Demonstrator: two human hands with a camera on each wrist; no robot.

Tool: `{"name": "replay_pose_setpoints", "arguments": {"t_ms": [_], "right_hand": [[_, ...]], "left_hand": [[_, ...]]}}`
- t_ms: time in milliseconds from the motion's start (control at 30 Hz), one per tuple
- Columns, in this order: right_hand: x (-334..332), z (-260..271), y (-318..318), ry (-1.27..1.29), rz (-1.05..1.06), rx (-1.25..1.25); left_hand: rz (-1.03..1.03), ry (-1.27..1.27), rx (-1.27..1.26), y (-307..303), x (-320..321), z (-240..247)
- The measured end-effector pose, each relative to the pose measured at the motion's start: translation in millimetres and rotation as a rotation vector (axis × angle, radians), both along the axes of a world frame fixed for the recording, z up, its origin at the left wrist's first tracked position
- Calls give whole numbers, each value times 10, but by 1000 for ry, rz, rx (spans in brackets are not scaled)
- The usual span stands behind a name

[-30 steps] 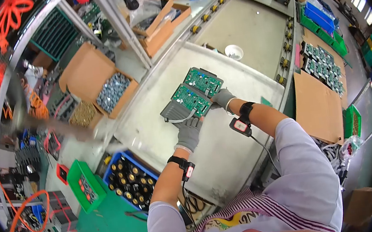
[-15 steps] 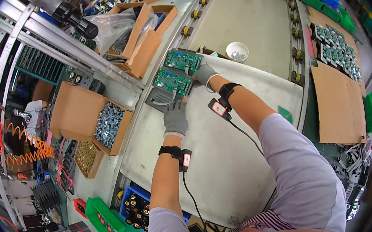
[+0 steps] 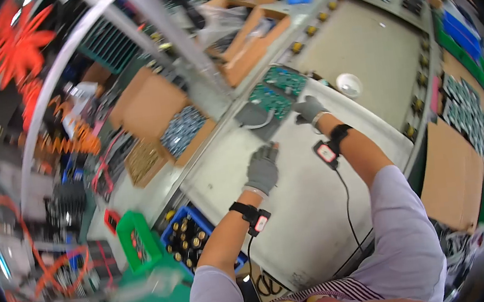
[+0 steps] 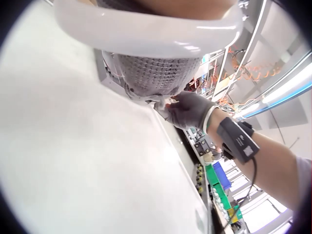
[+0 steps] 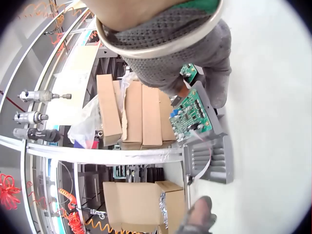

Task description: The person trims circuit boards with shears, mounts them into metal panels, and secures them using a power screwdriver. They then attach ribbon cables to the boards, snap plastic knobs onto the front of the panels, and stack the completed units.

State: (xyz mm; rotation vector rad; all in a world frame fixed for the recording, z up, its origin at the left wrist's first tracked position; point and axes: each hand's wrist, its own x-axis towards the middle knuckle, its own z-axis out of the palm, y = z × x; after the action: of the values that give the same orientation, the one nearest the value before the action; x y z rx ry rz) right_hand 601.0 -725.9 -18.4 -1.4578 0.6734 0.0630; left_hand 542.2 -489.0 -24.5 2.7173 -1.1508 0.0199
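Two green circuit boards (image 3: 269,101) in grey housings lie end to end near the far left edge of the pale work surface, a pale ribbon cable (image 3: 263,121) curving over the nearer housing. My left hand (image 3: 262,171), in a grey glove, is just below the housings with its fingers extended and holds nothing. Beside the boards' right edge is my right hand (image 3: 310,109), also gloved, fingers loosely bent. In the right wrist view that hand (image 5: 209,68) is close against the board (image 5: 192,117); whether it touches is unclear. The left wrist view hides the left fingertips.
A white bowl (image 3: 349,85) stands beyond the right hand. Cartons of metal parts (image 3: 183,132) stand on the left bench. Nearer are a green bin (image 3: 139,240) and a blue crate (image 3: 187,239) of black parts. Cardboard (image 3: 452,176) lies at the right.
Both hands were at the housings' edges; the left has drawn back from them, and the right has come slightly away. The head view has shifted and blurred.
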Motion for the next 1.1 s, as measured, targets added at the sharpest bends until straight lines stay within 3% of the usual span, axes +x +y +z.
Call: {"name": "replay_pose_setpoints", "arguments": {"t_ms": [67,200,233,267,333,533,600,700,767,800,833,867,933,1000,1100], "right_hand": [[-185,283,79,-45,122,60],[-522,716,359,-82,260,116],[-747,1067,541,-104,257,86],[-837,1222,592,-119,384,133],[-1048,1481,805,-163,452,23],[-2257,2394,1947,-145,821,-213],[-2851,2651,2566,-134,929,-252],[-3605,2669,3469,-48,1248,-229],[-4117,2636,4039,10,1516,-283],[-4378,2606,4293,34,1650,-339],[-4616,2556,4493,42,1792,-310],[-4812,2489,4657,51,1929,-276],[-5047,2299,4932,178,2155,-378],[-5062,1953,5152,84,2351,-414],[-5147,1749,5560,200,2249,-354]], "left_hand": [[-45,-65,-112,262,-437,125],[-25,171,-217,849,-1424,559],[-12,187,-199,1012,-1695,793],[39,281,-203,1170,-1955,976],[114,477,-223,1519,-2444,1267],[223,188,-381,2720,-4143,1754],[390,295,-417,3125,-4730,1830],[540,111,-719,3664,-5663,1431],[822,354,-904,3888,-6344,1159],[988,338,-904,3915,-6682,1103],[1025,200,-822,3988,-6983,895],[1087,242,-787,4030,-7245,862],[1168,282,-875,4059,-7660,830],[1245,221,-957,4083,-7931,912],[1369,125,-958,4203,-8083,1045]]}}
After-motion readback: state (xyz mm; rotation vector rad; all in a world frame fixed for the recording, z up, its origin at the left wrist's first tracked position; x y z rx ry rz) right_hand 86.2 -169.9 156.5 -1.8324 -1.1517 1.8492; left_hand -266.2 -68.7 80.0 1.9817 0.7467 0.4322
